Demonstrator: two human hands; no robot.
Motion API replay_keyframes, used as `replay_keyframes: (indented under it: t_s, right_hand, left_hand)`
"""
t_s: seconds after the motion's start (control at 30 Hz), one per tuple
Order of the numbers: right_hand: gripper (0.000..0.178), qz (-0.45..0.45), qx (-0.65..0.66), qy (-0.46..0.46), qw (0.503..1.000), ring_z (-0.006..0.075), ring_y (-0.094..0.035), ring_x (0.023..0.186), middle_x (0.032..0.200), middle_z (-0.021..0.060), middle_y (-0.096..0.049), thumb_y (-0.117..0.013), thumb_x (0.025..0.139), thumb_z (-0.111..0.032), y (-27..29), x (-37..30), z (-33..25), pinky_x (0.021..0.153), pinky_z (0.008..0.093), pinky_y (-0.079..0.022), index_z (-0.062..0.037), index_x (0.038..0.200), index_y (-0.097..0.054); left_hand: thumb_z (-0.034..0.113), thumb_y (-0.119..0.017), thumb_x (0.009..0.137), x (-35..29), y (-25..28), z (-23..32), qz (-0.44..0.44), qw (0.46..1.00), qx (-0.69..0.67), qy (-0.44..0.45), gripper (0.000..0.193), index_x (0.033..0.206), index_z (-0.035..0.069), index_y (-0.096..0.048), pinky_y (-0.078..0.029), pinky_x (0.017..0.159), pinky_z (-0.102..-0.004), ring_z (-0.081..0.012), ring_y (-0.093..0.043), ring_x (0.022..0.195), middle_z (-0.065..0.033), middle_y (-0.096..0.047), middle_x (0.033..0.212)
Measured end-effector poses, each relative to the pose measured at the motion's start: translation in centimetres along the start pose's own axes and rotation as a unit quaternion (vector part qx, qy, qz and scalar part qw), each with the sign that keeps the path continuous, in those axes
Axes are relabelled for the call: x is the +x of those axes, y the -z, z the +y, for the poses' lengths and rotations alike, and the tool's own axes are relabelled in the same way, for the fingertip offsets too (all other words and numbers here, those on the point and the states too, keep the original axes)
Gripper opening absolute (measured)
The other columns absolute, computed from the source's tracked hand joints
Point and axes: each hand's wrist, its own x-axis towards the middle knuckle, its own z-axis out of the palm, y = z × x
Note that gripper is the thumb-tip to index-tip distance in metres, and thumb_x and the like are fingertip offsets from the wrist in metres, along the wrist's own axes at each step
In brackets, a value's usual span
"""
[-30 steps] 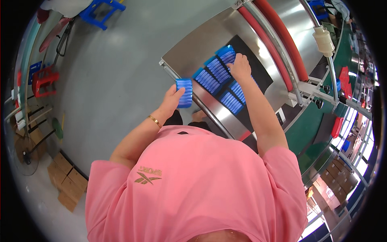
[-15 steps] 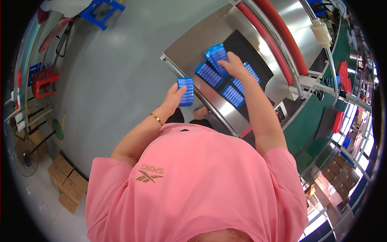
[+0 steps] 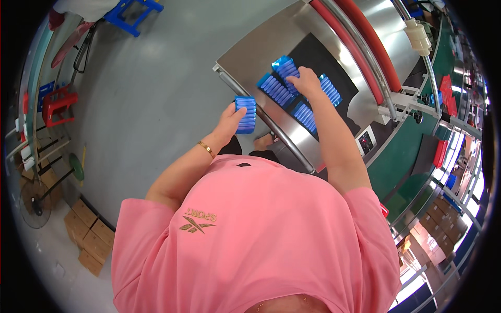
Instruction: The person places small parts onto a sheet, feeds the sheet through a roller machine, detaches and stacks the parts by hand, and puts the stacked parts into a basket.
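My left hand [image 3: 227, 123] is closed round a blue ribbed pack [image 3: 246, 116], a row of slim blue tubes in shiny film. It holds this pack just outside the near metal rail of the steel table, thumb on top. My right hand [image 3: 307, 83] reaches over the black mat [image 3: 313, 52], its fingers gripping the lower edge of another blue pack [image 3: 284, 69]. Beside that pack lie a left pack [image 3: 275, 88], a near pack [image 3: 304, 116] and a right pack [image 3: 331, 89], all on the mat. My right fingertips are partly hidden.
Red rollers [image 3: 365, 47] and a metal bar cross behind the mat on the steel table [image 3: 250, 47]. A green conveyor [image 3: 399, 161] runs at the right. Red stool [image 3: 58, 106], blue stool [image 3: 133, 15], fan [image 3: 35, 199] and cardboard boxes [image 3: 88, 229] stand at the left.
My right hand has shifted slightly right, and its pack now sits lower among the others on the mat. My left hand still holds its pack in nearly the same place.
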Motion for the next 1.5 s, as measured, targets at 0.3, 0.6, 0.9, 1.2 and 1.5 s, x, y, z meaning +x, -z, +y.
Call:
replay_keyframes:
  t_s: [0.3,0.6,0.9,1.2,1.5]
  right_hand:
    - [0.039,-0.092,0.024,0.113,0.989,0.0377,-0.058,0.091,0.093,0.0202,-0.062,-0.067,0.079,-0.034,-1.5,-5.0,-3.7,0.08,0.0456,-0.044,0.0,0.094,-0.055]
    - [0.042,0.16,-0.009,0.07,0.985,0.0339,-0.056,0.099,0.101,0.0185,-0.06,-0.074,0.073,-0.028,-5.1,-5.9,-3.0,0.085,0.0411,-0.047,-0.0028,0.098,-0.05]
    - [0.036,0.069,-0.064,0.139,0.986,0.0373,-0.061,0.092,0.094,0.0202,-0.063,-0.069,0.079,-0.03,-3.8,-5.8,-2.3,0.08,0.0453,-0.047,-0.0013,0.093,-0.052]
    - [0.039,-0.015,-0.007,-0.036,0.999,0.0334,-0.058,0.103,0.1,0.0194,-0.06,-0.07,0.077,-0.027,4.1,-3.4,10.4,0.085,0.0416,-0.047,-0.0033,0.105,-0.055]
    - [0.057,0.121,-0.02,-0.114,0.986,0.0343,-0.055,0.106,0.107,0.0171,-0.057,-0.077,0.07,-0.026,2.3,-4.2,11.3,0.089,0.0409,-0.046,-0.0054,0.118,-0.053]
  left_hand:
    - [0.02,-0.048,0.095,-0.5,0.6,-0.1,0.015,1.0,-0.001,0.015,0.024,0.114,0.006,-0.052,-0.053,0.073,-0.0311,-0.0136,-0.06,0.087,-0.0044,-0.06,0.1]
    - [0.018,-0.048,0.094,0.1,0.4,-0.4,0.014,1.0,0.016,0.016,0.024,0.114,0.005,-0.052,-0.052,0.074,-0.0314,-0.0139,-0.06,0.086,-0.0045,-0.06,0.1]
    - [0.017,-0.049,0.094,0.3,-0.3,-0.8,-0.015,0.999,0.026,0.015,0.024,0.114,0.005,-0.052,-0.052,0.074,-0.0304,-0.013,-0.06,0.086,-0.0039,-0.06,0.1]
    - [0.019,-0.049,0.095,0.1,-1.1,-0.7,-0.023,0.999,0.022,0.008,0.022,0.113,0.006,-0.053,-0.052,0.073,-0.0295,-0.0125,-0.06,0.085,-0.0034,-0.06,0.099]
    - [0.019,-0.048,0.095,-0.1,-3.3,-0.7,-0.03,0.999,0.027,0.012,0.023,0.114,0.006,-0.052,-0.053,0.072,-0.0297,-0.0122,-0.06,0.086,-0.0031,-0.06,0.099]
